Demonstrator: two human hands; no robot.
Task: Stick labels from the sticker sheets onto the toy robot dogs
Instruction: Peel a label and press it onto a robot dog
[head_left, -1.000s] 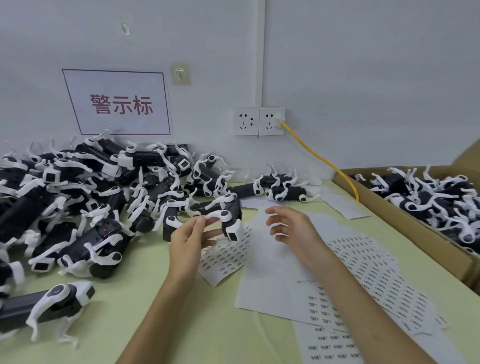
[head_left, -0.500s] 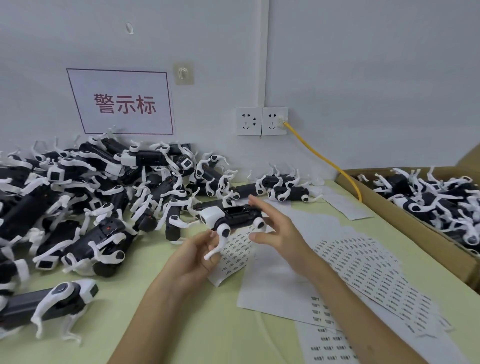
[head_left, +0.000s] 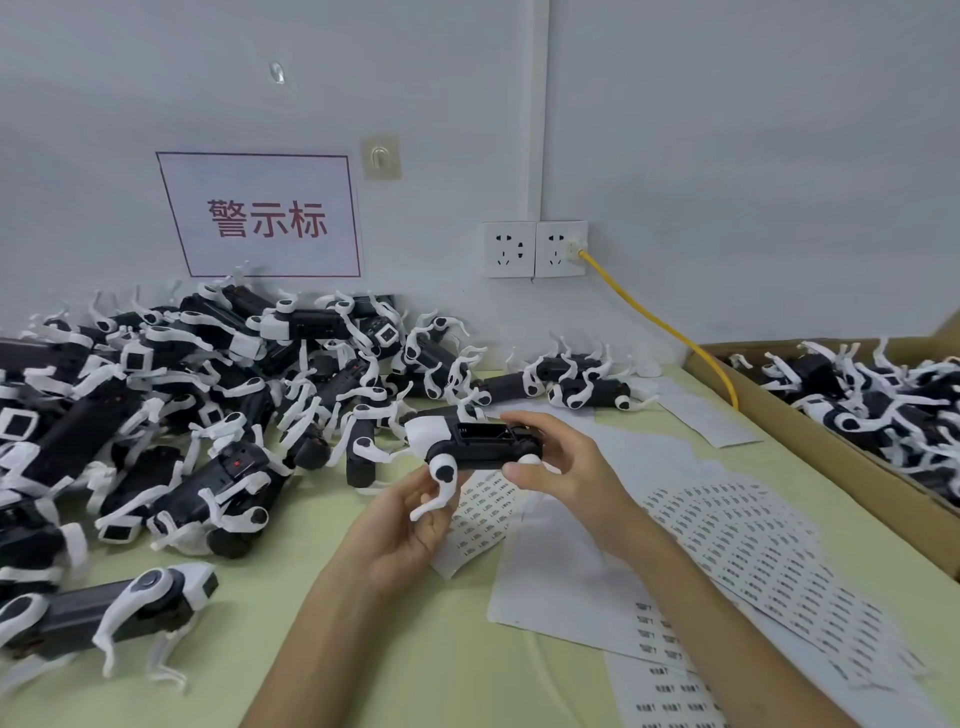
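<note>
Just below the held toy robot dog (head_left: 478, 441), sticker sheets (head_left: 753, 561) fan across the table (head_left: 415, 675). Left hand (head_left: 400, 525) grips its white front leg, right hand (head_left: 561, 467) pinches its rear end (it's up off the table). Left of it and beyond, a heap of dogs (head_left: 182, 405); to its right, a cardboard box (head_left: 810, 441) holding more.

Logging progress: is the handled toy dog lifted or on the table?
Lifted: the toy dog is gripped by left hand and right hand, above the sticker sheets.

The wall sign (head_left: 262, 215) reads 警示标 in red.
</note>
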